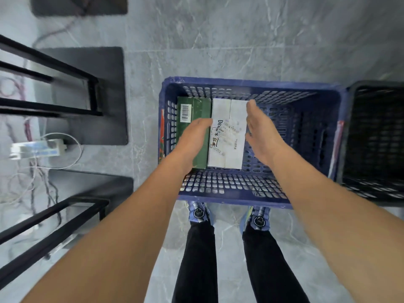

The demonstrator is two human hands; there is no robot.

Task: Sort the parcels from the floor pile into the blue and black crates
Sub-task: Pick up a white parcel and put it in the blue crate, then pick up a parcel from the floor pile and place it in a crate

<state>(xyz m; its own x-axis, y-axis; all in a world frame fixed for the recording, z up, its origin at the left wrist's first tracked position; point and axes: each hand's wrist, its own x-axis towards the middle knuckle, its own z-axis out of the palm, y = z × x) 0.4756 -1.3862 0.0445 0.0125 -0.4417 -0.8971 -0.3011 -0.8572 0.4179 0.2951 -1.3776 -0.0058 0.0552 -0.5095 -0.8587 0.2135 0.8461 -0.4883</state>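
Note:
A blue crate (236,192) stands on the floor right in front of my feet. Inside it, at the left, lie a green box (197,108) with a barcode label and a white parcel (227,138) with printed text, side by side. My left hand (193,138) hovers flat over the green box at the white parcel's left edge. My right hand (260,132) is held flat beside the parcel's right edge. Both hands have straight fingers and hold nothing. A black crate (376,141) stands to the right, touching the blue one.
Black metal frames (50,88) and dark base plates (105,95) stand at the left. A white power strip (37,148) and loose cables lie on the grey tiled floor there. My blue shoes (199,213) stand just behind the blue crate.

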